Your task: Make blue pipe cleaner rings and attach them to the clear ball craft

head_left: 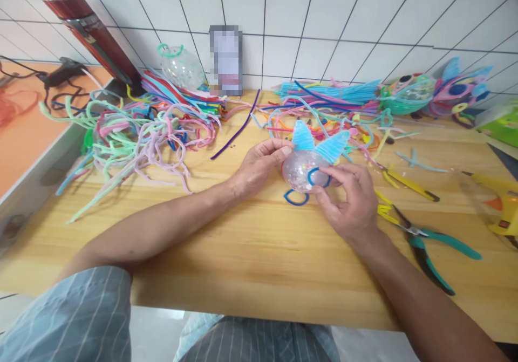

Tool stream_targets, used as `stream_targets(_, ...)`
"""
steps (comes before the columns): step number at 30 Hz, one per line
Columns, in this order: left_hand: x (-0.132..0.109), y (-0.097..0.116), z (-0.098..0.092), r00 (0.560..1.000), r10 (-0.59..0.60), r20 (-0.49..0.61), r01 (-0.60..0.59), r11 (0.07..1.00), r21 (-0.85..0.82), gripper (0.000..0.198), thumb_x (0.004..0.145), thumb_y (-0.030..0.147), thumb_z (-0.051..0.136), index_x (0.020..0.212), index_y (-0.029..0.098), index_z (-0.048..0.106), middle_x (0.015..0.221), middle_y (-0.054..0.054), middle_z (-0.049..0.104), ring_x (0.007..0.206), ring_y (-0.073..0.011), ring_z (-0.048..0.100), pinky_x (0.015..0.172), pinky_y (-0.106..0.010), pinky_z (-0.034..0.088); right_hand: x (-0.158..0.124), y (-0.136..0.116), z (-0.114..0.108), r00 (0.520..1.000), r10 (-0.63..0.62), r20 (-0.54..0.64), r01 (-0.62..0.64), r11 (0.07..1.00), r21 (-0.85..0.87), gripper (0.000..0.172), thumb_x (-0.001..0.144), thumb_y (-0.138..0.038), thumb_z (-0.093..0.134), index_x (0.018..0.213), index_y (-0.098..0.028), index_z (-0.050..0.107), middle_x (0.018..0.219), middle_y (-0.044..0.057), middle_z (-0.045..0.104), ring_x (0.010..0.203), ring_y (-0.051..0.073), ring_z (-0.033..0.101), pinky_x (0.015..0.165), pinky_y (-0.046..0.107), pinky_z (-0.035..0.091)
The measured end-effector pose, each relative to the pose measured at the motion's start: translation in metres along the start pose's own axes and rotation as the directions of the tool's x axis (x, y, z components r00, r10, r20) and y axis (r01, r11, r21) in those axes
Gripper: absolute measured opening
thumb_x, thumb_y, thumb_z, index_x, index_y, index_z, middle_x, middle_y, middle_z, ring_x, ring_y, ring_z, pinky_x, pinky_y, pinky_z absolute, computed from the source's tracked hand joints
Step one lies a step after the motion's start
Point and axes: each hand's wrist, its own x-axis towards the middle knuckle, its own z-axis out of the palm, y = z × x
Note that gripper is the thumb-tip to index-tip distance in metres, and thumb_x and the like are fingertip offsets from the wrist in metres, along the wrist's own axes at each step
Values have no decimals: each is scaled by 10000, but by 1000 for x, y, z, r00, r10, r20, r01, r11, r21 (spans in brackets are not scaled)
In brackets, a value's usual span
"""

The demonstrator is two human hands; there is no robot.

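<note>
A clear ball (297, 169) with glittery specks inside rests between my hands, two light blue pipe-cleaner ears (332, 145) standing on its top. My left hand (265, 159) pinches the ball's upper left side by one ear. Between thumb and fingers, my right hand (348, 197) holds a dark blue pipe-cleaner ring (311, 176) against the ball's front right. A second dark blue ring (296, 197) lies on the wooden table just below the ball.
Pliers with teal handles (429, 235), a yellow-handled tool (413, 185) and a yellow glue gun (504, 205) lie at right. Tangled pipe cleaners (133, 141) spread at left. Along the tiled wall stand a phone (226, 60), a red cylinder (89, 33) and decorated balls (408, 93).
</note>
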Motion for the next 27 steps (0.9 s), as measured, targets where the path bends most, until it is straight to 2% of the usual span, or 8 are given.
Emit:
stream_targets(15,3,-3,0,1000,-14,-5,14,1000,10,386,674,472,952,845,186,757,762,12,706,670,-101,577,665,-253,485,0,-1,-1,1000,12,15,-12,1000,13,450,884,-195,765,1317,-261,662,1132,110,672,1017,274,696,806,440,634)
stream_targets(22,2,-5,-1,1000,3,13,-3,1000,6,352,694,428,949,837,184,740,747,16,694,649,-100,587,645,-263,490,1,-1,-2,1000,2,6,-3,1000,14,429,887,-197,759,1301,-257,664,1114,106,672,1016,283,700,789,443,631)
stream_targets(27,2,-3,-1,1000,12,19,-12,1000,9,387,683,424,960,907,201,737,767,18,693,667,-111,602,654,-274,506,0,-1,-2,1000,6,18,-7,1000,10,433,885,-205,761,1304,-256,665,1124,110,677,1008,278,697,793,444,631)
